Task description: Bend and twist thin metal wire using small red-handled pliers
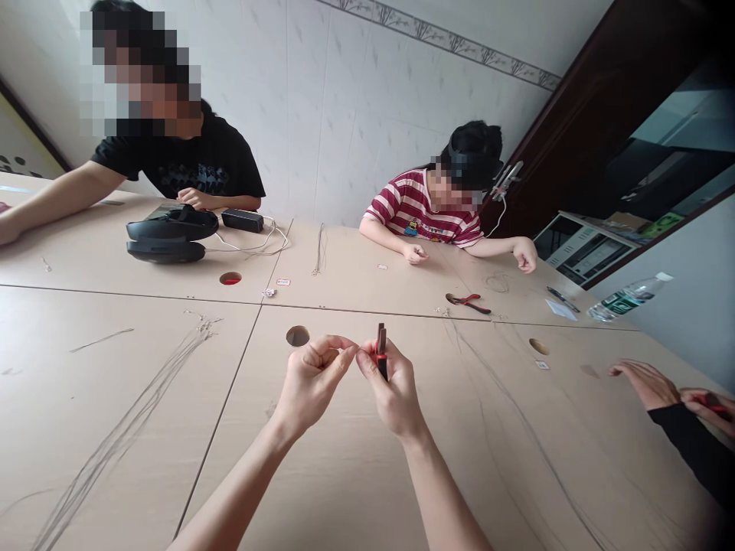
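Observation:
My left hand (313,379) is raised over the table, thumb and forefinger pinched on something too small to make out. Close beside it, my right hand (396,390) is closed around small pliers (382,353) with red and black handles, their jaws pointing up. The thumb tips of both hands nearly meet, and whatever lies between them is too fine to tell. To the left lies a bundle of thin wires (155,390) with small pieces at its far end. More thin wires (517,409) stretch across the right side.
Other red-handled pliers (471,304) lie beyond my right hand. A black headset (166,237), a power bank (242,221) and a bottle (628,297) stand on the table (333,474). Two people sit opposite; another person's hands (648,383) are at the right. Round holes pierce the tabletop.

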Available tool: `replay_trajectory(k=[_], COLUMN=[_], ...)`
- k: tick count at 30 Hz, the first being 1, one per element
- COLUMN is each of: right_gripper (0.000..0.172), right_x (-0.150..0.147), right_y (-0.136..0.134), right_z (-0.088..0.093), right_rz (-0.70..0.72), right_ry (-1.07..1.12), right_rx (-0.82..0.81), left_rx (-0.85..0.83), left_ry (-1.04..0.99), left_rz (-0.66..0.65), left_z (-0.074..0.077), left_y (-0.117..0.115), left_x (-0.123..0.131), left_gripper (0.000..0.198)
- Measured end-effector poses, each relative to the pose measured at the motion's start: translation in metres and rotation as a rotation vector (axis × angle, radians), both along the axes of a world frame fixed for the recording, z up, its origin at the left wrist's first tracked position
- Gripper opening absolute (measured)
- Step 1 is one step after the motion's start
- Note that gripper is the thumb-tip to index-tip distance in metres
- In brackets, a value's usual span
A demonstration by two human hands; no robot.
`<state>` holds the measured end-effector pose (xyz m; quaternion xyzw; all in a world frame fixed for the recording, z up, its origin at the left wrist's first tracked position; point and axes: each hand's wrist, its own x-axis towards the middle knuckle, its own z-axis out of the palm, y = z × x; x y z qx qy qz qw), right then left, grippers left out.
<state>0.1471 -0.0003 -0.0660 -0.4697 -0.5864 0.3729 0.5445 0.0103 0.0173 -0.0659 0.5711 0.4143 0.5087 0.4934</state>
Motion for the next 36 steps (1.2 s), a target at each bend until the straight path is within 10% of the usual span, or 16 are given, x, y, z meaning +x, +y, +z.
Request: replay_trajectory(k=[36], right_gripper=[0.017], right_x=[0.0061], right_y=[-0.0018], right_z=[0.0044], right_rz=[-0.022], right_ry=[-0.194], right_rx=[0.063], left_rx=[-0.030], left_ry=[0.055], left_rz=[-0.060], left_z=[0.0019], left_y=[0.0013], left_x=[-0.0043], left_gripper=[0.029])
